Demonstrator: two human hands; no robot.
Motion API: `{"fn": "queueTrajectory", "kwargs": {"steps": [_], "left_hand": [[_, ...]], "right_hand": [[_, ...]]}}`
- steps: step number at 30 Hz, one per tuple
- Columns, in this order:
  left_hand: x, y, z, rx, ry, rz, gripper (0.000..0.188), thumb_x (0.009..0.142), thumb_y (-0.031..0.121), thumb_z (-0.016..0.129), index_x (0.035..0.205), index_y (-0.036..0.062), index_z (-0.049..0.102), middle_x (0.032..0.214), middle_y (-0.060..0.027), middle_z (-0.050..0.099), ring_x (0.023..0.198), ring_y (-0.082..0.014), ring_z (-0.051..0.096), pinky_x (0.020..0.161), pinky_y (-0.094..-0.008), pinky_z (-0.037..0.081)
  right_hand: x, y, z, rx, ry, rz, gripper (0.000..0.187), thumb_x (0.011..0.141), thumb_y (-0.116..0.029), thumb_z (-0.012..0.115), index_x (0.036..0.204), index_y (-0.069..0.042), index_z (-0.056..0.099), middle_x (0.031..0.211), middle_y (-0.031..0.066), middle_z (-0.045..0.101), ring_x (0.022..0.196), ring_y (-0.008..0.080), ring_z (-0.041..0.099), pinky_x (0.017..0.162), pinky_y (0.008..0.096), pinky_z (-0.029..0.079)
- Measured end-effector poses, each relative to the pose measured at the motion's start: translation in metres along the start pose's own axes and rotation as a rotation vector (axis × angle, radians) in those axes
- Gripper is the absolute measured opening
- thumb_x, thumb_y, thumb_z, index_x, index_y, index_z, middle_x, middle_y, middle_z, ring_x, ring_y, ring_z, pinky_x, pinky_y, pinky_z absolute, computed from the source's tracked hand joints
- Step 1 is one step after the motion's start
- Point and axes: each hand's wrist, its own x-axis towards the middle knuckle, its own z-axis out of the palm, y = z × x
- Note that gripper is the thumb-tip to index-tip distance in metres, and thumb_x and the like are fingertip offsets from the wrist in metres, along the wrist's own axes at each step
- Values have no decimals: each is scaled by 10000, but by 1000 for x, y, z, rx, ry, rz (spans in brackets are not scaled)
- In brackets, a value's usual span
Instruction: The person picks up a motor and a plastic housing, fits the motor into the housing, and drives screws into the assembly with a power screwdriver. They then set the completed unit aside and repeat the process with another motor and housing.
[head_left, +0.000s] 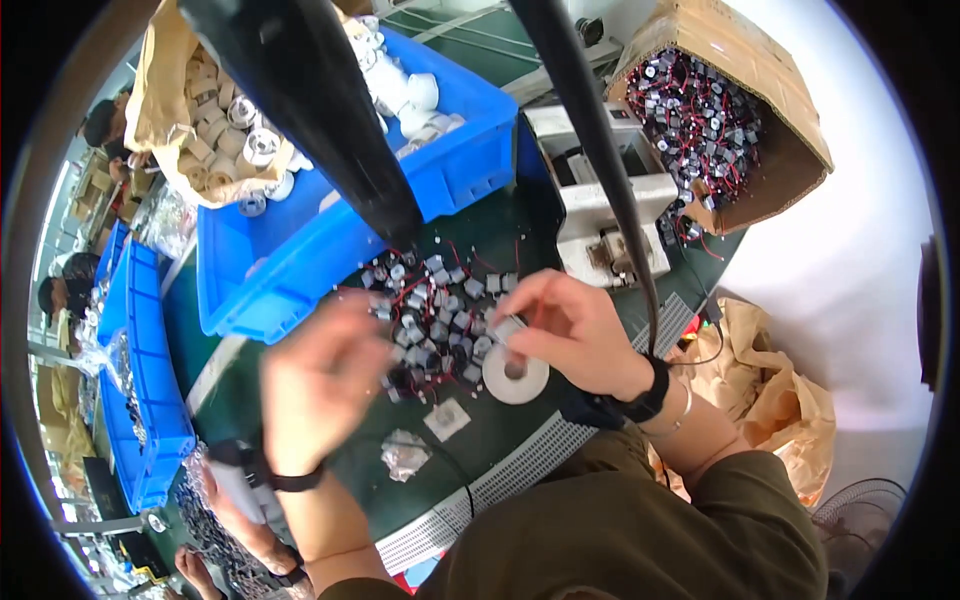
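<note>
A heap of small grey motor-like parts with red and dark wires (440,320) lies on the green table in front of me. My right hand (575,330) is closed, with thumb and fingers pinching one small grey part (508,328) at the heap's right edge. Just below those fingers is a white spool (528,388) with a hole in its middle. My left hand (325,365) hangs at the heap's left side, smeared by motion; whether it holds anything cannot be made out. Nearer to me are a small pale square piece (447,419) and a crumpled clear plastic bag (404,456).
A blue crate (330,265) with white round parts stands at the back left, a paper bag (160,110) in it. Behind right are a whitish machine (600,215) and a tilted carton (790,130) of wired parts. Dark poles (320,110) cross overhead. Another person's hand (235,510) is at lower left.
</note>
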Motion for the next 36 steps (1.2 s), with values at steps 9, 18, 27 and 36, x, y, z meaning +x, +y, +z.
{"fn": "queueTrajectory", "kwargs": {"steps": [9,18,27,36], "left_hand": [[289,-221,-14,168,-101,241,894,757,451,696,1385,-33,284,1288,-269,476,1190,-363,479,996,-368,375],[266,-120,23,203,-225,-4,559,721,176,724,1210,3,516,965,-91,616,841,-173,577,747,-300,479],[-2,19,43,40,-298,221,547,658,112,751,1151,14,533,1154,-165,528,1048,-316,540,882,-376,444],[-23,13,100,10,-257,292,510,667,105,715,1140,11,547,1079,-144,525,991,-338,512,851,-392,435]], "right_hand": [[-1,3,6,-78,-80,8,146,787,55,655,923,30,609,1018,104,574,839,138,610,694,247,528],[-22,4,-23,-163,125,-50,210,773,43,678,971,21,610,1024,101,583,864,123,588,700,235,501],[-29,-3,-32,-100,246,-165,299,780,92,611,1069,43,549,1013,100,606,859,125,608,718,229,499],[-36,-5,-21,-411,-50,-146,290,756,81,643,1027,-19,610,1065,89,582,940,181,593,775,291,514]]}}
